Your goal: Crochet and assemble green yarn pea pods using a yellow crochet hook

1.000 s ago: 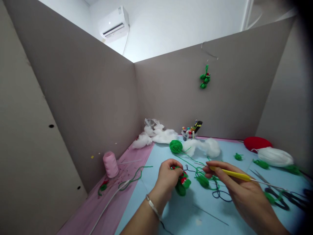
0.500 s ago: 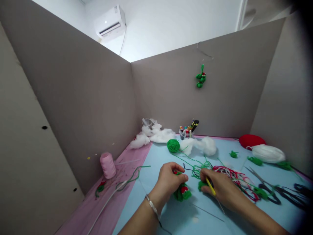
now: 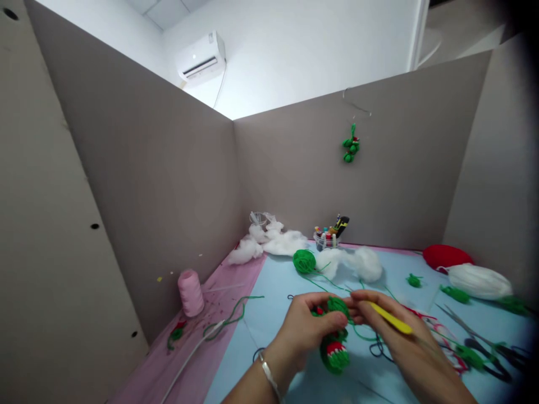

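We find the green crocheted toy (image 3: pixel 334 353), with its red-and-white toothed mouth, held low over the blue sheet (image 3: pixel 391 275) near the table's front edge, right of centre. The left hand (image 3: pixel 301 336) has it: the fingers are curled and pressed together around its upper end, and a small green knob (image 3: pixel 338 306) pokes out past them. The right hand (image 3: pixel 391 336) is just beside it, thumb and fingers pinching the yellow crochet hook (image 3: pixel 389 317) by its handle. The hook's tip is hidden behind the fingers, so we cannot tell whether it sits in the stitches. A green strand (image 3: pixel 362 335) seems to run from the work to the green yarn ball (image 3: pixel 304 261) near the table's back edge.

The risks we see are small but real — if that strand goes slack or the left fingers loosen, the hook could slip out of a stitch. A hard tug could drag the ball or snag the dark yarn (image 3: pixel 379 350) below the right hand — and a stray loop could catch on the scissors (image 3: pixel 484 342) near the table's right edge.
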A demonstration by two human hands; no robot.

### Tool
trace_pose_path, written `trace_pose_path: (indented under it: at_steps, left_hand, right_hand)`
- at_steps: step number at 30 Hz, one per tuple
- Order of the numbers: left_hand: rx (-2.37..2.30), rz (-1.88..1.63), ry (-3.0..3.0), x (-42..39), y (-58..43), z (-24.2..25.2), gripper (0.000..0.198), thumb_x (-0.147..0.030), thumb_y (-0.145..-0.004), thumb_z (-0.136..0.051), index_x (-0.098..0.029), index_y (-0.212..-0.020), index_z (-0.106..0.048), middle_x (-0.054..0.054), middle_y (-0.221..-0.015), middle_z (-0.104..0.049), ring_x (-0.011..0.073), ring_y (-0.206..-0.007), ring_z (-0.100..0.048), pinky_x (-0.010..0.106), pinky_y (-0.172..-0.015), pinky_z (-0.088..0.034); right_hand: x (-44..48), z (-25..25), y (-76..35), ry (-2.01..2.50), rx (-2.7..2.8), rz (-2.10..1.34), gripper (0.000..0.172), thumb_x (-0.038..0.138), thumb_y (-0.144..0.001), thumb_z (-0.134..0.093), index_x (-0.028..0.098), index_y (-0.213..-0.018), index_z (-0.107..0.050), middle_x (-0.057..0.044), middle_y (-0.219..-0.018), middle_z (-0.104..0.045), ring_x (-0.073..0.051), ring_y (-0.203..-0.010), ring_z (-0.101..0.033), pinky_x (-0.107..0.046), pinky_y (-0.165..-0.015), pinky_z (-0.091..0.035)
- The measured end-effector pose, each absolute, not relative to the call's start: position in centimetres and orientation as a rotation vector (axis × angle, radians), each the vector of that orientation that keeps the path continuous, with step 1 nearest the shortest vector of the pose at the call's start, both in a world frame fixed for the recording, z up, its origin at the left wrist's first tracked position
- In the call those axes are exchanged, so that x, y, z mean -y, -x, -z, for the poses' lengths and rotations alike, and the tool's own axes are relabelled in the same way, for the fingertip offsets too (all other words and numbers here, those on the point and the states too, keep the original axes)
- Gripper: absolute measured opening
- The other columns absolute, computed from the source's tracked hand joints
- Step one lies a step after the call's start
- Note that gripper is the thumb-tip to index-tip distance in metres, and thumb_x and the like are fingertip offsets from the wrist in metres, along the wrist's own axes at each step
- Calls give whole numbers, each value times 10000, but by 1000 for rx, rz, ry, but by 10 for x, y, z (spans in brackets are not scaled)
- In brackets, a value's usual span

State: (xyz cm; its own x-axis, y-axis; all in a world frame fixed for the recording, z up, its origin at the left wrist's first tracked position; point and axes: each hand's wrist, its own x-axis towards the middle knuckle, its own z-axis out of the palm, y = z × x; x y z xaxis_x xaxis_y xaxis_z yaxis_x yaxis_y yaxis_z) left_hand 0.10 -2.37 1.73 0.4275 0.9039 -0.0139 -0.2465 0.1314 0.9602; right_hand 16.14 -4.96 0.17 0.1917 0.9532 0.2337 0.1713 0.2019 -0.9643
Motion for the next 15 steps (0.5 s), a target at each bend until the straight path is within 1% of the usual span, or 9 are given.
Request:
trace_pose_path:
  at_steps: [1, 3, 5, 7, 11, 15]
  left_hand:
    - [-712, -943, -1138, 24, 0, -19, 322, -296, -567, -748, -94, -809, -676, 1, -653, -549, 93, -605, -468, 228, -611, -365]
    - [-678, -915, -1171, 24, 2, -20, 300, -285, -599, -720, -98, -828, -671, -4, -652, -525, 93, -606, -460, 229, -610, -355]
    - [-651, -898, -1206, 24, 2, -19, 306, -253, -608, -704, -105, -874, -671, -2, -677, -527, 97, -621, -462, 231, -616, -350]
    - [-640, -893, -1223, 23, 2, -17, 333, -232, -616, -694, -117, -927, -668, 4, -715, -543, 104, -650, -475, 233, -633, -350]
    - [-652, -888, -1250, 22, 2, -14, 337, -215, -630, -685, -121, -954, -670, 8, -748, -552, 107, -681, -476, 237, -662, -356]
    - [-645, -886, -1266, 22, 3, -14, 348, -225, -616, -702, -119, -947, -681, 7, -753, -551, 104, -684, -461, 231, -661, -355]
  right_hand:
    - [51, -5, -164, 1263, 1266, -724, 415, 551, -750, -617, 226, -1000, -684, -43, -818, -720, -227, -784, -679, -301, -721, -560]
    - [54, -10, -170, 1257, 1360, -542, 409, 557, -767, -586, 252, -1003, -723, -45, -864, -730, -225, -793, -683, -287, -714, -567]
    - [56, -14, -175, 1199, 1480, -403, 361, 540, -798, -556, 270, -931, -754, -48, -917, -726, -223, -830, -678, -272, -720, -562]
    - [57, -15, -177, 1172, 1545, -345, 320, 510, -819, -554, 273, -865, -763, -49, -958, -720, -221, -852, -677, -256, -712, -558]
    - [58, -14, -173, 1152, 1601, -354, 247, 442, -827, -576, 270, -883, -743, -39, -884, -712, -196, -746, -679, -230, -624, -551]
    - [60, -19, -167, 1107, 1647, -269, 191, 387, -823, -581, 275, -848, -734, -22, -805, -702, -183, -688, -664, -232, -628, -543]
